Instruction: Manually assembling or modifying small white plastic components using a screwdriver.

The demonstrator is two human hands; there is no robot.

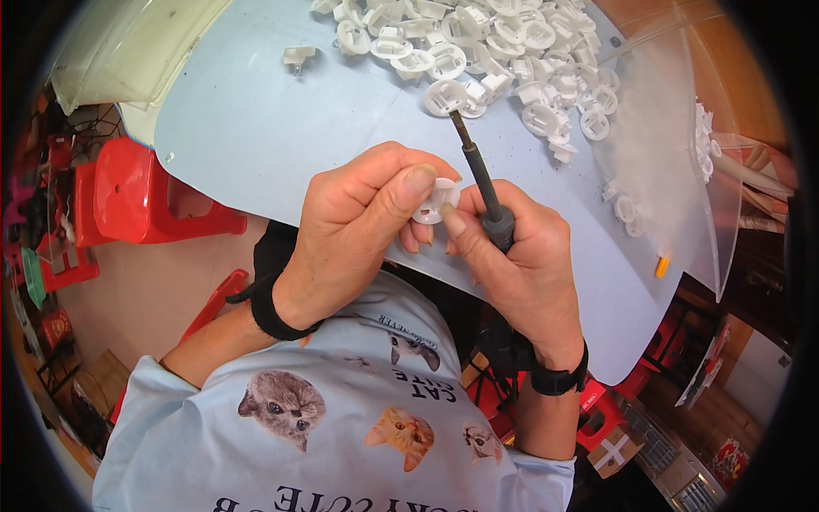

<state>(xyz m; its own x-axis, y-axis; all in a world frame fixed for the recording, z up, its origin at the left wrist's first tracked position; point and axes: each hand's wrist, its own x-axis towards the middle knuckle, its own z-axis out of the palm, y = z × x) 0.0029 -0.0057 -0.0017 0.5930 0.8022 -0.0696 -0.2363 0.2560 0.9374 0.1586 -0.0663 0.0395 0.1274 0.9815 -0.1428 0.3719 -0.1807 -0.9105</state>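
My left hand [367, 200] pinches a small round white plastic part [438, 203] between thumb and fingers, above the near edge of the table. The part has a raised rim and a slot with a small coppery or reddish spot. My right hand [516, 256] is closed around a dark grey tool [480, 175] with a slim shaft and a brownish metal tip; its exact kind I cannot tell. The tip points away from me, toward the heaped parts. The right thumb and fingertips also touch the right side of the white part. Fingers hide some of the part and the tool's handle.
Many similar white parts [503, 38] lie heaped at the far side of the light blue table [247, 128]. One stands apart [299, 56] at far left. A clear plastic sheet [653, 145] and an orange piece [662, 267] are right. Red stools [132, 188] stand left.
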